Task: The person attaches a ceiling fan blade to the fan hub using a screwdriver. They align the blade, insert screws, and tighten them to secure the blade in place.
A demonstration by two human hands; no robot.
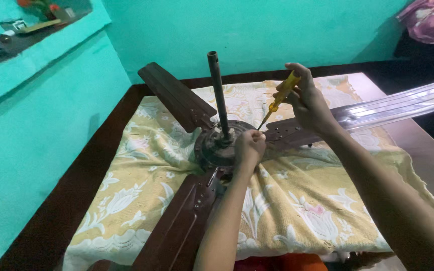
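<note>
A brown ceiling fan lies on a yellow flowered cloth (302, 200), its round motor hub (217, 145) in the middle and its down rod (218, 90) standing upright. Three blades spread out: one to the far left (177, 98), one toward me (177, 226), one to the right (403, 105). My left hand (249, 148) rests closed on the hub's right edge, pinching something too small to see. My right hand (305, 98) grips a screwdriver with a yellow handle (283, 90), its tip pointing down at the hub beside my left fingers.
The cloth covers a dark brown table (76, 190) pushed against turquoise walls. A wall niche (31, 30) at top left holds small items. Pink patterned fabric (430, 22) lies at top right.
</note>
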